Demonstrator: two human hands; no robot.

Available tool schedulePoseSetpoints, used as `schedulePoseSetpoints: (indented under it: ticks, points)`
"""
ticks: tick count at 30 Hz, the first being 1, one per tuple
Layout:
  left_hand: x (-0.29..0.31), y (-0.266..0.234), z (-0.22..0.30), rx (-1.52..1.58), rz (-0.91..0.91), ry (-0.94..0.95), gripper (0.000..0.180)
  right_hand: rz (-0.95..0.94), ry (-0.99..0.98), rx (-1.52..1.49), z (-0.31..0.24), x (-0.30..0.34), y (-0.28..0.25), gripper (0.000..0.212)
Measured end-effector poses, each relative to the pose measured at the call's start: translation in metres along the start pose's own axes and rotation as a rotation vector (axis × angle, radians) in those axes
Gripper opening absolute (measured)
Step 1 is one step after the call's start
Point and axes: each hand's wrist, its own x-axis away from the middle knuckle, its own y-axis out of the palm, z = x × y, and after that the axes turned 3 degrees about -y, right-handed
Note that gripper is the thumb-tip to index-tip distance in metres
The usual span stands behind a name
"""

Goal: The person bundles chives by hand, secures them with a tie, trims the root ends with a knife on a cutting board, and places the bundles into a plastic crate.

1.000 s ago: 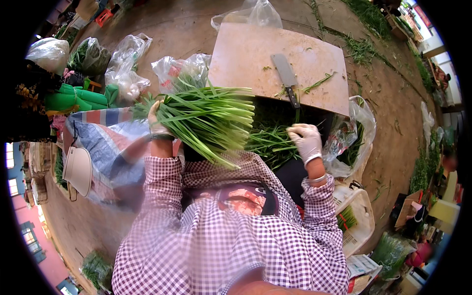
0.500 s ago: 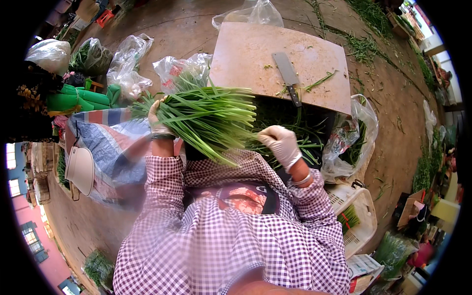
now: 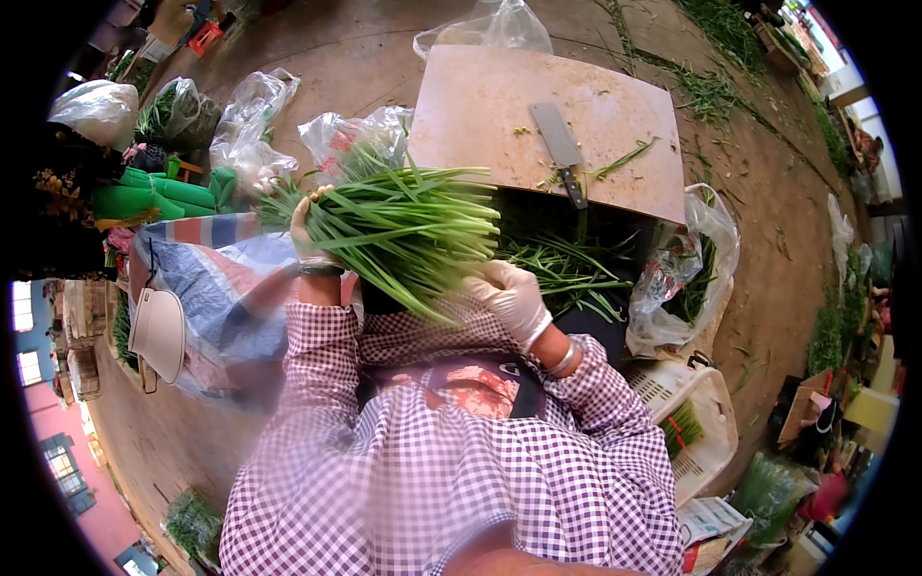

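Note:
A large bunch of garlic chives (image 3: 403, 226) lies sideways in front of me, with the pale stem ends to the right and the leaf tips to the left. My left hand (image 3: 309, 230), in a pale glove, is closed around its leafy end. At the lower edge of the stem ends, my gloved right hand (image 3: 511, 296) has its fingers pinched together on the chives. Loose green stalks (image 3: 576, 269) lie in a dark space just beyond that hand.
A board (image 3: 471, 106) ahead carries a cleaver (image 3: 557, 134) and scraps. Clear plastic bags (image 3: 355, 139) stand beyond the bunch, another bag (image 3: 706, 250) to the right. A white crate (image 3: 715, 413) sits by my right elbow. A striped sheet (image 3: 216, 288) and visor (image 3: 157, 331) are at left.
My right hand has moved left and toward me, from beyond the stem ends to the bunch's lower edge. The left hand still holds the bunch in nearly the same place.

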Motion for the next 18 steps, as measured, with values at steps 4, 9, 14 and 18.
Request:
schedulePoseSetpoints:
  ticks: [4,9,14,18]
  points:
    - [0.004,0.006,0.006,-0.056,-0.112,0.102,0.018,-0.025,0.170,-0.280,0.003,-0.001,0.012,0.021]
    - [0.016,0.015,0.008,-0.062,-0.115,0.130,0.022,-0.155,0.251,-0.386,0.005,0.000,0.016,0.028]
    - [0.020,0.021,0.005,-0.189,-0.106,0.160,0.024,-0.173,0.116,-0.081,-0.006,-0.003,0.014,0.030]
    - [0.018,0.025,0.003,-0.096,-0.129,0.086,0.019,-0.213,-0.145,0.107,-0.010,-0.002,0.005,0.025]
